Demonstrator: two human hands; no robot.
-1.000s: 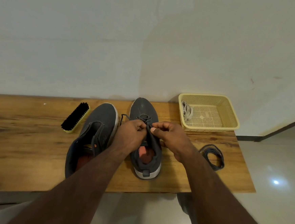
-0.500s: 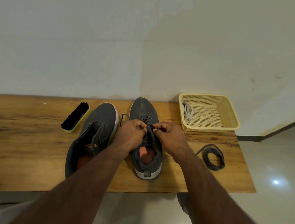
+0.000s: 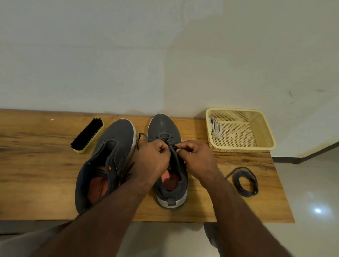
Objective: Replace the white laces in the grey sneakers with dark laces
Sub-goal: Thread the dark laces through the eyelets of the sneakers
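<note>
The two shoes are dark grey with white soles and orange-red insoles, on a brown wood-grain table. The perforated basket is pale yellow, the brush black-bristled with a yellow back, the coiled lace dark grey.

You worked in what looked like a home — a plain room, not a shop or a workshop. A low wooden bench stood against a bare, off-white painted wall, and the floor was glossy pale tile that mirrored a ceiling light. On the bench lay household shoe-care things: a black-bristled shoe brush and a small cream plastic basket — the sort kept by a door. A dark skirting strip ran along the wall at right.
</note>
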